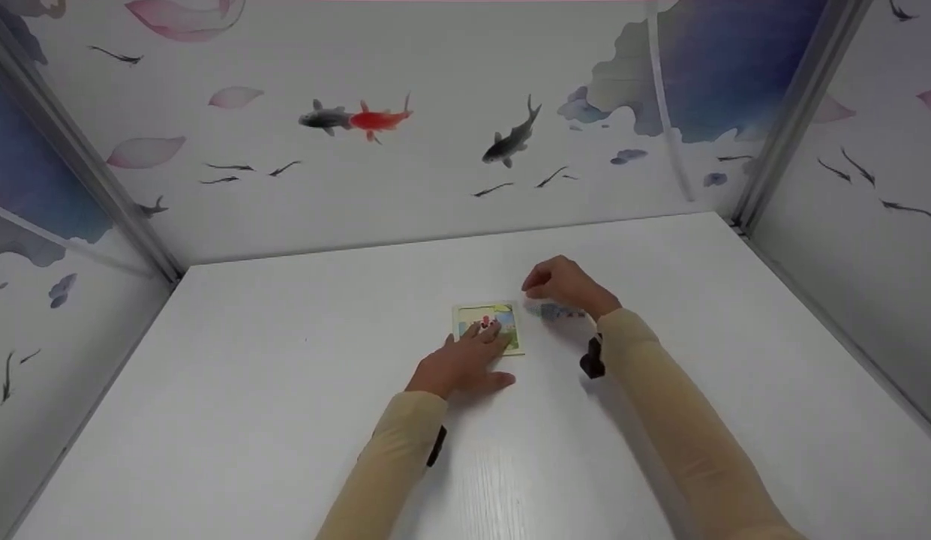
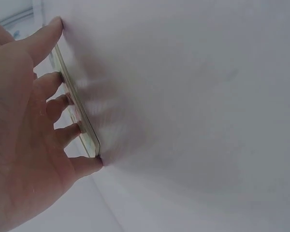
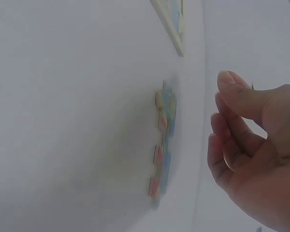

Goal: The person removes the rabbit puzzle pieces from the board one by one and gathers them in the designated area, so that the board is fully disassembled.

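My left hand point(image 1: 465, 367) rests with fingers spread on a small framed picture puzzle board point(image 1: 516, 337), covering its lower left. In the left wrist view, the fingertips point(image 2: 73, 128) touch the board point(image 2: 89, 137) near its edge, and the thumb lies against the table. Just right of the board, my right hand point(image 1: 566, 286) hovers over a cluster of loose puzzle pieces point(image 1: 555, 310). Its fingers point(image 3: 220, 162) are loosely bent and the thumb is close to the index finger; no piece shows between them. The pieces point(image 3: 165, 140) lie close together on the table, apart from this hand.
The white table point(image 1: 285, 420) is bounded by printed panels, with a back wall point(image 1: 427, 187) showing fish and petals. Metal posts point(image 1: 799, 112) stand at the back corners. Dark devices are strapped at both wrists.
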The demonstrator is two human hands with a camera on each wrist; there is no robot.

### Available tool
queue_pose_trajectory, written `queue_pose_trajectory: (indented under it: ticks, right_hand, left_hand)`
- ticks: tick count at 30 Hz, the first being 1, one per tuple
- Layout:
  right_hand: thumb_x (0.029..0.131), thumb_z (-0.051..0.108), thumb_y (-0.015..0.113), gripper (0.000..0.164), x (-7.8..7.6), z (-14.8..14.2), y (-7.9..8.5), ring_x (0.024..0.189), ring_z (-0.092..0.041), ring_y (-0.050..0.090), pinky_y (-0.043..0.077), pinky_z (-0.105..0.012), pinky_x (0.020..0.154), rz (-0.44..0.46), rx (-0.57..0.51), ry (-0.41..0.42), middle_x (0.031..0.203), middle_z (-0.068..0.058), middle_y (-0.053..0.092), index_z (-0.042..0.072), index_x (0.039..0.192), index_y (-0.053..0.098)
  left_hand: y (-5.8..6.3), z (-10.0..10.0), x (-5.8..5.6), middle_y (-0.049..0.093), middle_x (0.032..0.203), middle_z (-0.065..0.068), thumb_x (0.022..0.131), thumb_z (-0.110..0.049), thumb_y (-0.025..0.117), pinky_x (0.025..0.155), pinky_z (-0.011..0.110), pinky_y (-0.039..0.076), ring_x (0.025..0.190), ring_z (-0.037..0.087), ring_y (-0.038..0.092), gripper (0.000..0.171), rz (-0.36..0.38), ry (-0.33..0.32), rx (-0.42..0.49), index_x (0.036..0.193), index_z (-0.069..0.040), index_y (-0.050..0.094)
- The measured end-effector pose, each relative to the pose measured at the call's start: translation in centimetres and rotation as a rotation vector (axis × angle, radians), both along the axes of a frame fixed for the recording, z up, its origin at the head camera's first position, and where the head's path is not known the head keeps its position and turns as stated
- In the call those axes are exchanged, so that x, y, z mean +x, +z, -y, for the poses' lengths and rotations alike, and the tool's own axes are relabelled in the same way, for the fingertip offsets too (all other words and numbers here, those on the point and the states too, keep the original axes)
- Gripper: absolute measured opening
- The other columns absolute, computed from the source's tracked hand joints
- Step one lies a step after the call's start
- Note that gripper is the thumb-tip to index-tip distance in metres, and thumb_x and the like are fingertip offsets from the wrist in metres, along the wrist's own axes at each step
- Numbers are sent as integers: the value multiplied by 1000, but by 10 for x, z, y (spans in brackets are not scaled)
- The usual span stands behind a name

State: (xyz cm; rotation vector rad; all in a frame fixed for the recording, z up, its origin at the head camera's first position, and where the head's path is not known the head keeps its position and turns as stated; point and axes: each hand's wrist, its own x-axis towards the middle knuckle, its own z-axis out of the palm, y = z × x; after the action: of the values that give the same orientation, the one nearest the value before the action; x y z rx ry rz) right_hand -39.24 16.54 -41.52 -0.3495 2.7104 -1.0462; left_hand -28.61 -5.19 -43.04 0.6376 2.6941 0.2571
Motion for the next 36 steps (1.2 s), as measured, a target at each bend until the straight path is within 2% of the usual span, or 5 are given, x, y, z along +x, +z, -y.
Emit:
queue_pose_trajectory:
  ticks: [5,12,16,26,36]
  right_hand:
    - [96,15,67,18,4,20,-6,101,-22,56,49,-33,84,-39,56,58,113,-11,67,11,112,75]
    - [95,11,67,17,5,31,-12,119,-30,54,45,-48,106,-27,51,99,126,-13,62,11,109,77]
    - [95,10,66,18,6,35,-16,121,-29,54,40,-48,112,-15,79,135,125,-11,64,12,109,77]
    - [93,5,64,17,8,38,-17,105,-26,55,47,-44,96,-89,130,245,110,-14,65,8,104,76]
    - [94,0,63,14,8,44,-16,107,-28,59,49,-45,98,-86,89,206,114,-14,65,6,103,72]
  left_hand:
    - [0,0,2,13,170,-8,99,-58,52,127,53,16,159,21,7,72,-2,14,10,160,-31,25]
    - [1,-1,1,12,170,-8,98,-58,52,127,53,15,159,21,6,73,13,18,0,160,-30,24]
    - [2,-1,0,11,170,-8,99,-58,51,127,53,14,159,22,6,73,18,13,-6,160,-30,23]
    - [0,0,2,12,170,-8,100,-57,50,126,55,15,159,22,7,71,-19,-16,1,160,-31,23]
    - [-1,0,3,12,170,-9,99,-57,51,127,53,13,159,21,5,70,8,12,18,160,-31,25]
